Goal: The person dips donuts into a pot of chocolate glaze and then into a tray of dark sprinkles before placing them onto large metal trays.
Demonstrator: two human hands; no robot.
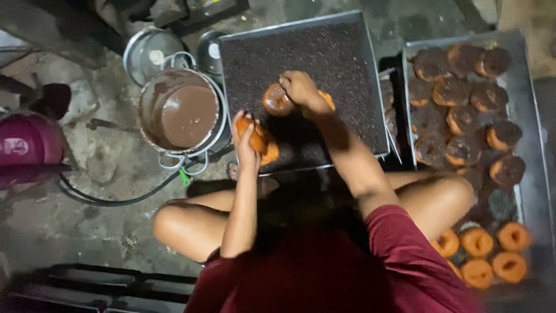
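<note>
Doughnut [277, 99] under right hand [301, 88] sits mid-tray [347, 35], edges clear.

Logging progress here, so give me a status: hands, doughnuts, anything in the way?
Left hand grips plain doughnut. Right hand presses glazed doughnut into sprinkle tray. Chocolate pot beside tray, nothing blocking.

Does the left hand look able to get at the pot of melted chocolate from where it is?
Probably yes: the left hand, though holding plain doughnuts, sits just beside the chocolate pot, with nothing between them.
</note>
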